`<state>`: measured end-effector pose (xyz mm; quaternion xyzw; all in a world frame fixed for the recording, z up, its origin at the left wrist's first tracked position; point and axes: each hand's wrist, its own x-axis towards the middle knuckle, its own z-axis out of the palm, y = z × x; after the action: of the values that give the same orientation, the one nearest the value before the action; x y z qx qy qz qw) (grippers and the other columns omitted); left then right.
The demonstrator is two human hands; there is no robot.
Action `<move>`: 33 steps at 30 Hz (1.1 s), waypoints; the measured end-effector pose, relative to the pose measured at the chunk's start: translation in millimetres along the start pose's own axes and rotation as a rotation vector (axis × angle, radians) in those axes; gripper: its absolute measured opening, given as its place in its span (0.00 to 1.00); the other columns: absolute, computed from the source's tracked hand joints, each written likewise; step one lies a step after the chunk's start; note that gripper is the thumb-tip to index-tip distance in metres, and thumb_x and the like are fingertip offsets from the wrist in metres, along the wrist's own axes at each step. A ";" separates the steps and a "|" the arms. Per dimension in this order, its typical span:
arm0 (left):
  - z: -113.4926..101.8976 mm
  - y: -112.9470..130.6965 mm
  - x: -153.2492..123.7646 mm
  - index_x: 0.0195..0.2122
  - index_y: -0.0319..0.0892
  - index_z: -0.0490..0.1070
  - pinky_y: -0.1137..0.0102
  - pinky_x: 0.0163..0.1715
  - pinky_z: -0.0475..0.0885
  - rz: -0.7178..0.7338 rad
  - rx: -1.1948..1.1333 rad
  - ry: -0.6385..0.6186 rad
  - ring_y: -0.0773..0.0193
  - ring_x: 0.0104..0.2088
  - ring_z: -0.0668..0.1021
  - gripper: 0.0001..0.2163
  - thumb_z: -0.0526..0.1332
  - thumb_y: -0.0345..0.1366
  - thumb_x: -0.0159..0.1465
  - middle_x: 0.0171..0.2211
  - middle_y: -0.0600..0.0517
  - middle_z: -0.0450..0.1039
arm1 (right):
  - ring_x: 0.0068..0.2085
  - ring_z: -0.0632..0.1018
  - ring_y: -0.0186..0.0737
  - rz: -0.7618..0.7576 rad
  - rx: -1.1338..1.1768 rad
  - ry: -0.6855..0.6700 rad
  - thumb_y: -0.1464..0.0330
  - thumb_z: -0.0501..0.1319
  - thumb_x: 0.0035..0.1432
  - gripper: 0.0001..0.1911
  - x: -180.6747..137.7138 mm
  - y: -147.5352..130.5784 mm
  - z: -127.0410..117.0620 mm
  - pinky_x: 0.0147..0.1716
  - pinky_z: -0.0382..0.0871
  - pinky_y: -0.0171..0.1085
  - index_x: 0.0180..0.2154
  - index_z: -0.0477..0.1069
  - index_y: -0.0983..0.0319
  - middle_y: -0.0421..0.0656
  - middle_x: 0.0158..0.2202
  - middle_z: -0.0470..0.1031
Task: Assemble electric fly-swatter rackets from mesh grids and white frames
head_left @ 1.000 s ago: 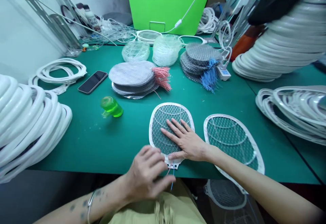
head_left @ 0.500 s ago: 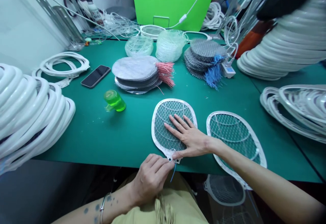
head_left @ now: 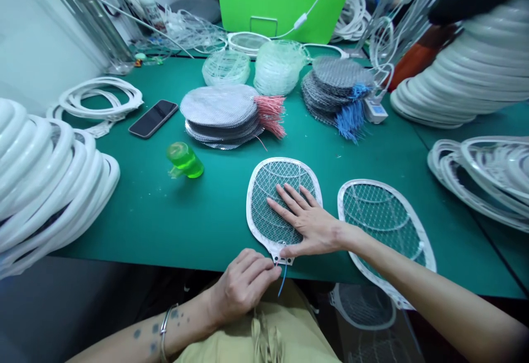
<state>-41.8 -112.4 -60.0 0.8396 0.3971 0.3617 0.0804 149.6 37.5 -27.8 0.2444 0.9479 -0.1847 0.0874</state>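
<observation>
A white mesh racket head (head_left: pixel 253 222) lies flat at the table's front edge, its narrow neck towards me. My right hand (head_left: pixel 308 224) rests on it palm down with the fingers spread, the thumb by the neck. Just below the neck, my left hand (head_left: pixel 248 283) is closed in a pinch, with a short bit of thin pink wire (head_left: pixel 276 263) showing at its fingertips. A blue wire (head_left: pixel 283 281) hangs loose from the neck beside it. To the right a second mesh racket head (head_left: pixel 374 209) lies partly under my right forearm.
Behind are a mesh stack with pink wires (head_left: pixel 219 108), another with blue wires (head_left: pixel 334 85) and clear plastic pieces (head_left: pixel 279 68). A green bottle (head_left: pixel 185 160) and a phone (head_left: pixel 154 119) lie left. White frames pile up at left (head_left: pixel 53 181) and right (head_left: pixel 467 71).
My left hand has drawn slightly down from the neck, and a bit of pink wire now shows at its fingertips. My right hand stays on the mesh. The view has shifted slightly.
</observation>
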 end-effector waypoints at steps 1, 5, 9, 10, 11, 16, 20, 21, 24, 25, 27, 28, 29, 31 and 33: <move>-0.8 -1.0 0.9 0.43 0.35 0.71 0.66 0.34 0.69 0.036 0.007 -0.026 0.62 0.35 0.76 0.06 0.60 0.25 0.65 0.35 0.47 0.76 | 0.68 0.34 0.60 0.001 -0.004 0.008 0.36 0.52 0.50 0.56 0.2 0.0 0.9 0.63 0.27 0.60 0.69 0.33 0.56 0.51 0.69 0.24; -5.2 -5.0 4.8 0.46 0.33 0.71 0.64 0.36 0.70 0.107 -0.030 -0.107 0.60 0.37 0.76 0.08 0.58 0.25 0.66 0.39 0.44 0.77 | 0.68 0.36 0.62 0.014 -0.030 0.027 0.36 0.55 0.47 0.58 0.8 -0.1 4.9 0.63 0.28 0.59 0.69 0.34 0.56 0.50 0.70 0.25; -8.7 -7.8 9.5 0.45 0.33 0.71 0.64 0.37 0.71 0.109 0.011 -0.088 0.58 0.40 0.76 0.08 0.59 0.25 0.66 0.40 0.43 0.77 | 0.68 0.37 0.62 0.011 -0.045 0.058 0.36 0.56 0.46 0.59 0.7 0.2 8.0 0.63 0.28 0.59 0.69 0.34 0.56 0.49 0.70 0.26; -9.3 -8.4 10.8 0.45 0.33 0.72 0.64 0.37 0.71 0.133 0.023 -0.077 0.58 0.41 0.77 0.08 0.59 0.25 0.65 0.40 0.43 0.77 | 0.68 0.38 0.62 0.009 -0.049 0.071 0.37 0.57 0.46 0.59 0.5 0.4 8.5 0.63 0.29 0.59 0.69 0.34 0.56 0.49 0.70 0.26; -9.8 -9.0 12.0 0.44 0.33 0.72 0.64 0.37 0.72 0.164 0.032 -0.071 0.58 0.41 0.77 0.07 0.60 0.25 0.65 0.40 0.43 0.77 | 0.68 0.38 0.62 0.008 -0.053 0.081 0.37 0.57 0.46 0.59 0.3 0.5 8.8 0.63 0.29 0.59 0.69 0.34 0.56 0.49 0.70 0.26; -12.1 -11.4 14.5 0.40 0.35 0.75 0.66 0.41 0.72 0.282 0.081 -0.076 0.60 0.42 0.78 0.05 0.60 0.27 0.66 0.40 0.46 0.79 | 0.69 0.38 0.61 0.010 -0.051 0.082 0.36 0.56 0.46 0.59 -0.3 0.4 8.4 0.63 0.29 0.58 0.69 0.35 0.56 0.49 0.70 0.27; -13.5 -10.9 10.1 0.39 0.38 0.76 0.65 0.48 0.67 0.274 0.142 -0.055 0.61 0.47 0.77 0.05 0.60 0.29 0.66 0.43 0.49 0.79 | 0.69 0.38 0.61 0.019 -0.053 0.080 0.36 0.56 0.46 0.59 0.4 -0.6 8.2 0.63 0.29 0.59 0.69 0.35 0.56 0.49 0.70 0.26; -13.7 -10.2 9.2 0.39 0.38 0.76 0.65 0.50 0.66 0.259 0.152 -0.050 0.61 0.48 0.77 0.05 0.60 0.30 0.66 0.45 0.49 0.78 | 0.69 0.38 0.61 0.021 -0.053 0.079 0.36 0.56 0.46 0.59 0.5 -0.7 8.4 0.63 0.29 0.59 0.69 0.35 0.56 0.49 0.70 0.27; -13.6 -7.2 9.6 0.40 0.38 0.76 0.65 0.49 0.66 0.222 0.172 -0.016 0.62 0.45 0.78 0.06 0.59 0.30 0.67 0.44 0.49 0.79 | 0.69 0.38 0.61 0.019 -0.050 0.080 0.36 0.56 0.46 0.59 0.7 -0.4 8.9 0.63 0.29 0.59 0.69 0.35 0.56 0.50 0.70 0.27; -13.1 -6.2 10.9 0.40 0.38 0.75 0.65 0.48 0.66 0.219 0.175 0.000 0.62 0.43 0.78 0.06 0.58 0.29 0.67 0.42 0.49 0.80 | 0.69 0.38 0.61 0.016 -0.048 0.081 0.36 0.56 0.45 0.59 0.7 -0.2 9.0 0.63 0.29 0.59 0.69 0.35 0.56 0.50 0.70 0.27; -11.4 -4.5 14.4 0.39 0.37 0.75 0.66 0.45 0.67 0.223 0.176 0.024 0.63 0.40 0.78 0.06 0.58 0.28 0.67 0.38 0.49 0.80 | 0.69 0.39 0.62 0.015 -0.045 0.084 0.36 0.56 0.45 0.59 0.8 0.1 9.1 0.63 0.29 0.59 0.69 0.36 0.56 0.49 0.70 0.27; -10.1 -3.9 16.2 0.39 0.36 0.75 0.66 0.43 0.67 0.227 0.174 0.025 0.64 0.39 0.78 0.06 0.58 0.28 0.66 0.36 0.49 0.80 | 0.69 0.39 0.62 0.017 -0.045 0.085 0.36 0.56 0.45 0.59 0.8 0.1 9.1 0.63 0.29 0.59 0.69 0.36 0.56 0.49 0.70 0.27; -8.7 -3.4 17.7 0.38 0.36 0.75 0.67 0.42 0.67 0.229 0.167 0.023 0.64 0.39 0.78 0.06 0.58 0.27 0.66 0.35 0.49 0.80 | 0.69 0.39 0.62 0.018 -0.044 0.085 0.36 0.57 0.45 0.59 0.8 -0.1 9.0 0.63 0.29 0.59 0.69 0.36 0.56 0.49 0.70 0.28; -5.6 -2.6 19.6 0.38 0.36 0.74 0.67 0.39 0.67 0.229 0.138 0.022 0.63 0.38 0.78 0.07 0.57 0.27 0.67 0.34 0.48 0.80 | 0.69 0.39 0.62 0.027 -0.041 0.084 0.36 0.57 0.44 0.60 0.9 -0.6 8.9 0.63 0.29 0.60 0.69 0.37 0.56 0.49 0.70 0.29; -2.4 -1.5 19.8 0.37 0.36 0.74 0.67 0.37 0.66 0.163 0.073 0.041 0.64 0.36 0.77 0.07 0.56 0.26 0.66 0.33 0.49 0.80 | 0.69 0.38 0.61 0.037 -0.038 0.080 0.35 0.57 0.44 0.60 1.1 -1.1 8.9 0.63 0.29 0.60 0.69 0.37 0.56 0.49 0.70 0.30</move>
<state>-36.0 -97.3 -48.1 0.8640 0.3419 0.3695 0.0117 148.8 33.6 -35.9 0.2672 0.9493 -0.1552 0.0574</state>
